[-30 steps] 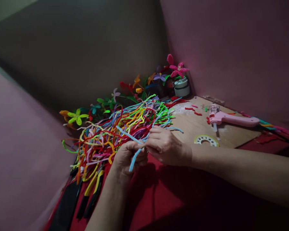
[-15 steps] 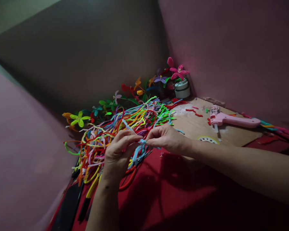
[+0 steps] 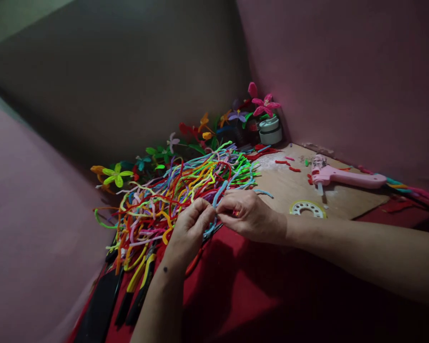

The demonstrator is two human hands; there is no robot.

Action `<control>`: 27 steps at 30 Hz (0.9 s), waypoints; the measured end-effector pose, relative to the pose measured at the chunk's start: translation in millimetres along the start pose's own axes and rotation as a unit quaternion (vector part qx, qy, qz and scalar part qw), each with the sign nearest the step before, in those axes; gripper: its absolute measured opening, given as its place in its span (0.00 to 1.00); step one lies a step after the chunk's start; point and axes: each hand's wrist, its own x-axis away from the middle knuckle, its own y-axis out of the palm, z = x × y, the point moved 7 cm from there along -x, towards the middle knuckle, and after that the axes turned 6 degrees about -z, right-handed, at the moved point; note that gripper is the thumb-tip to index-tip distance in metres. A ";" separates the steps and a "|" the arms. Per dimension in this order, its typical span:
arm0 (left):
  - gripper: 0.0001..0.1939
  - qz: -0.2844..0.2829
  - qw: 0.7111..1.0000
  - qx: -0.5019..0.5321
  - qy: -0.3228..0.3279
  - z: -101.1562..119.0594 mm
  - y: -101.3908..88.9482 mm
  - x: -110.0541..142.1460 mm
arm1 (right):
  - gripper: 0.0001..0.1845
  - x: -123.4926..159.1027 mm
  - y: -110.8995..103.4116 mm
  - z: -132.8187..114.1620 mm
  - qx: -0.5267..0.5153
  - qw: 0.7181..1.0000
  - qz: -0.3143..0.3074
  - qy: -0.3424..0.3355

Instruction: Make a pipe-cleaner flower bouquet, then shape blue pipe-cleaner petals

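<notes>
Light blue pipe cleaners are pinched between my two hands, bent and sticking up and down from the fingertips. My left hand grips them from the left, thumb and forefinger pressed together. From the right, my right hand pinches the same piece close by, fingers curled. The exact joint between the fingertips is hidden. Behind and left of the hands spreads a heap of many-coloured pipe cleaners. Below the hands lies a tool with red-orange handles, mostly covered by my left wrist.
Yellow-and-black pliers and a black flat object lie at left. A pink glue gun and a tape roll rest on a wooden board. Pipe-cleaner flowers and a white-lidded jar stand along the wall.
My left hand has turned and moved slightly right and down, uncovering more of the pliers. The blue pipe cleaners now stand up bent between the fingertips.
</notes>
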 end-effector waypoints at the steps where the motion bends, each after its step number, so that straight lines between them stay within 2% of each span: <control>1: 0.10 0.010 1.000 -0.016 0.006 1.3 -0.7 -0.1 | 0.08 -0.3 0.2 1.1 -0.005 1.000 0.001 0.007; 4: 0.09 0.050 0.996 -0.073 0.020 5.5 -6.6 1.9 | 0.06 -2.1 8.3 17.4 -0.121 0.986 -0.054 0.100; 8: 0.09 0.084 0.990 -0.109 0.027 8.0 -13.3 5.2 | 0.09 1.6 27.1 38.6 -0.343 0.899 -0.138 0.234; 9: 0.09 0.089 0.989 -0.114 0.029 8.2 -13.9 5.3 | 0.10 2.4 29.0 41.7 -0.372 0.882 -0.139 0.252; 11: 0.08 0.100 0.987 -0.120 0.038 8.6 -14.0 4.9 | 0.08 3.8 29.1 46.6 -0.390 0.869 -0.122 0.280; 14: 0.04 0.122 0.983 -0.124 0.058 9.4 -12.3 4.8 | 0.05 4.6 24.3 48.3 -0.356 0.883 -0.090 0.293; 16: 0.04 0.129 0.982 -0.128 0.057 8.9 -9.8 5.5 | 0.04 3.1 20.2 44.3 -0.292 0.914 -0.087 0.268; 19: 0.06 0.121 0.984 -0.128 0.018 5.4 -6.7 6.6 | 0.06 0.9 14.3 35.1 -0.156 0.962 -0.086 0.207; 22: 0.08 0.077 0.992 -0.085 -0.043 -0.9 -4.2 5.8 | 0.07 1.5 13.4 27.3 -0.042 0.983 -0.088 0.155; 27: 0.13 -0.032 0.993 -0.009 -0.114 -12.1 1.3 1.4 | 0.07 5.4 18.9 21.6 0.085 0.988 -0.089 0.095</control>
